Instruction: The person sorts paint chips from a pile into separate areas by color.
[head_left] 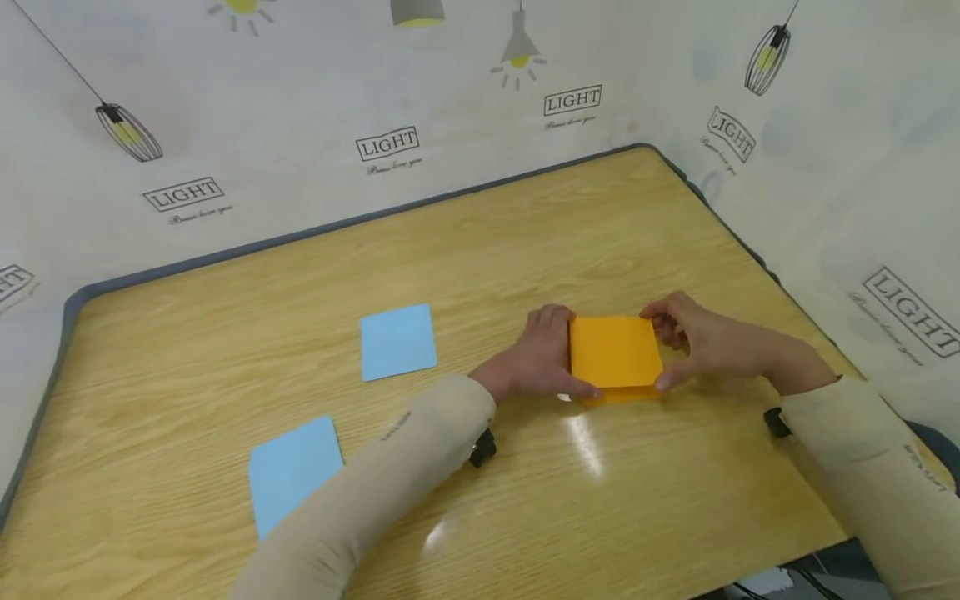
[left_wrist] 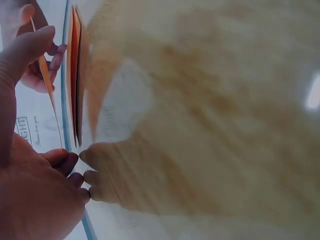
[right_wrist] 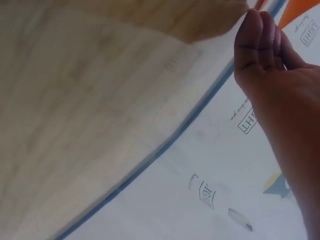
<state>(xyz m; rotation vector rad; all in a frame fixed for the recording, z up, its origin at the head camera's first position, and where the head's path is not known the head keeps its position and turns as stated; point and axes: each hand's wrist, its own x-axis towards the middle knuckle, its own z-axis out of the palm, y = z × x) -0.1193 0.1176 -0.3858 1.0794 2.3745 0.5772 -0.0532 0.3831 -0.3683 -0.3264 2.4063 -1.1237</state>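
Note:
A square orange sheet of paper (head_left: 615, 350) is held between both hands, towards the right of the table. My left hand (head_left: 543, 354) grips its left side, thumb at the near corner and fingers at the far one. On the opposite side, my right hand (head_left: 697, 337) holds the sheet with thumb and fingers spread along the edge. The left wrist view shows the held sheet (left_wrist: 52, 95) edge-on, raised above a small pile of orange sheets (left_wrist: 75, 75) on the table. In the right wrist view only a corner of orange paper (right_wrist: 297, 10) shows beyond the fingers.
Two light blue sheets lie on the wooden table (head_left: 225, 358): one blue sheet (head_left: 397, 342) left of the hands, another blue sheet (head_left: 292, 467) nearer, partly hidden by the left sleeve. A white printed wall (head_left: 300, 100) borders the back and right sides.

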